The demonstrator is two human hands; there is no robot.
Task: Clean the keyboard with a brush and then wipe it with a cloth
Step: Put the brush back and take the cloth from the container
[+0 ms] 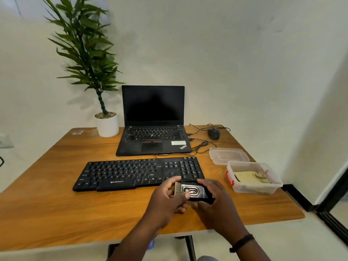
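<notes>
Brush [190,191] held in both hands just in front of keyboard's [139,172] near right corner, above desk [56,213]; left hand [167,198] pinching bristle end between thumb and fingers, right hand [214,198] curled round black body, probably to ready or turn it for sweeping; keyboard lying flat, centred before laptop [153,121], within easy reach; cloth [252,178] folded in open clear box [273,187] at right, lid [228,156] set behind it; wiping not yet begun.

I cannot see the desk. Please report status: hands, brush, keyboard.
Both hands, left hand and right hand, grip brush. Keyboard not yet touched. Cloth in open box. Nothing blocking.
</notes>
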